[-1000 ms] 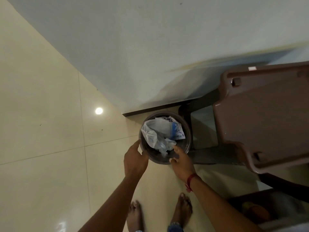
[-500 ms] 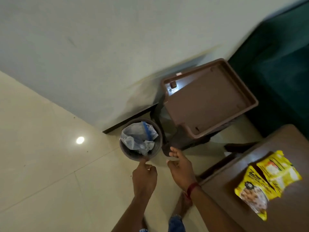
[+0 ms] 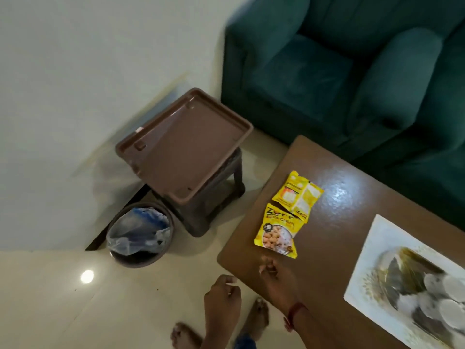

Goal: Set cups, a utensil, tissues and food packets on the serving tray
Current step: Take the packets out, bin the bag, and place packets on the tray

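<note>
Most of the left half of the frame is pale wall above glossy cream floor [image 3: 50,298], with one bright lamp reflection [image 3: 87,276] on the tiles. Low centre-left stands a round dark waste bin [image 3: 141,263] against the wall, with a crumpled clear plastic bag [image 3: 136,230] with blue print in it; what lies under the bag is hidden. Just right of it and above is a brown plastic stand [image 3: 186,147] with a lipped top, its legs mostly covered by that top.

At the bottom edge a left foot [image 3: 185,336] and right foot [image 3: 256,316] are cut off by the frame. The left hand [image 3: 222,295] hangs over the floor beside the surface's corner, its grip slack, fingers loosely curled round nothing that shows. The right hand [image 3: 274,273], a red thread [image 3: 294,312] at its wrist, is over the near corner of the surface [image 3: 339,235]; its fingertips are bunched and smeared by motion, so I cannot tell whether the grip holds anything.

Just above that hand two yellow food packets lie flat on the brown, shiny surface: the lower packet [image 3: 278,233], printed "ZOFF", and the upper packet [image 3: 298,195] overlapping its top edge. Well apart from them, at lower right, sits the white serving tray [image 3: 377,230], cut off by the frame edge. On it are pale round shapes, perhaps cups, under something dark and glossy, too blurred to name. A teal sofa [image 3: 314,79] fills the upper right.
</note>
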